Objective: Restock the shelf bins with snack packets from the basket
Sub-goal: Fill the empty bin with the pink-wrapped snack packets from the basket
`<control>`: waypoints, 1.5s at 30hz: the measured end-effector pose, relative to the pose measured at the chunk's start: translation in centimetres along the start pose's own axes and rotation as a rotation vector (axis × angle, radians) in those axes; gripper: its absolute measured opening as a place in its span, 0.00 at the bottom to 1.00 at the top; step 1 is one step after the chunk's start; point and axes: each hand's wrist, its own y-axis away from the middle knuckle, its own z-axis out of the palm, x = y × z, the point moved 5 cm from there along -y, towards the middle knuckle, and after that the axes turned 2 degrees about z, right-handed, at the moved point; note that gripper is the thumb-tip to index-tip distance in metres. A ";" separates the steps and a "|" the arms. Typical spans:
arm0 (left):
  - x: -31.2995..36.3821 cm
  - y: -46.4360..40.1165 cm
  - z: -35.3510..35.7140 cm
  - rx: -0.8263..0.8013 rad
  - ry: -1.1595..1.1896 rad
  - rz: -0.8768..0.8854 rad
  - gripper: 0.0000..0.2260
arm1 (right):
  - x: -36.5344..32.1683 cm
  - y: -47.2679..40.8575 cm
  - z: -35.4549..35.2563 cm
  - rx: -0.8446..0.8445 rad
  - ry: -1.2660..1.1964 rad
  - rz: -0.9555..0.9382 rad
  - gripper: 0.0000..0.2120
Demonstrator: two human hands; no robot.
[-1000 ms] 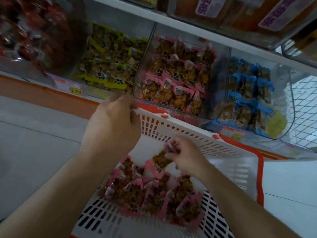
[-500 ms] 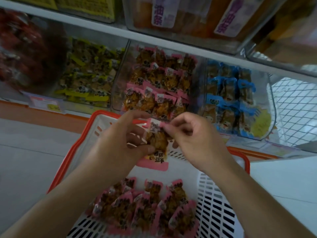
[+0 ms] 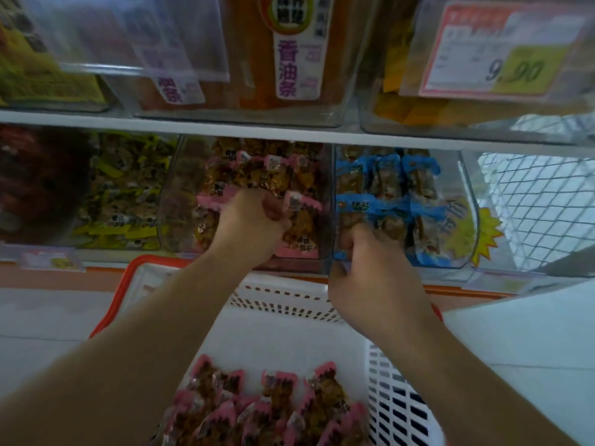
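Note:
A white basket (image 3: 283, 296) with an orange rim sits below the shelf and holds several pink-edged snack packets (image 3: 267, 410). My left hand (image 3: 251, 225) is inside the clear middle bin (image 3: 326, 204), which is full of the same pink packets. Its curled fingers grip one pink packet (image 3: 301, 220) at the front of the pile. My right hand (image 3: 373, 278) is at the front corner between the pink bin and the blue-packet bin (image 3: 402, 201). Its fingers curl over the clear front edge there.
A bin of yellow packets (image 3: 125, 194) stands left of the pink bin, and a dark red one is further left. The upper shelf (image 3: 289, 132) carries clear boxes and a 9.90 price tag (image 3: 502, 49). White wire mesh (image 3: 541, 204) is at right.
Both hands rose from the basket to the shelf. The packet passed from my right hand to my left, which carried it into the pink bin. My right hand took the bin's front edge.

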 end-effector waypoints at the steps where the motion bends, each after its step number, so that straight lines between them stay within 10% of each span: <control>1: 0.0 -0.3 0.7 -0.006 -0.038 0.001 0.06 | 0.0 -0.1 0.1 -0.006 0.008 0.003 0.16; 13: -1.1 -0.5 2.6 0.042 -0.391 0.067 0.09 | 0.1 -0.5 0.5 0.023 0.057 -0.005 0.19; 24: -0.4 5.0 -3.4 0.065 -0.177 0.167 0.03 | -2.5 1.3 -1.7 -0.007 0.016 -0.039 0.04; 32: -8.1 14.1 -10.9 0.071 -0.366 -0.065 0.25 | -0.1 4.6 12.2 -0.716 0.352 0.009 0.07; 40: -14.4 16.0 -10.0 -0.164 -0.270 -0.406 0.29 | 9.1 7.3 20.6 -0.535 0.210 0.443 0.28; 45: -13.9 15.3 -10.7 -0.082 -0.256 -0.346 0.28 | 7.7 6.2 20.0 -0.468 0.047 0.379 0.12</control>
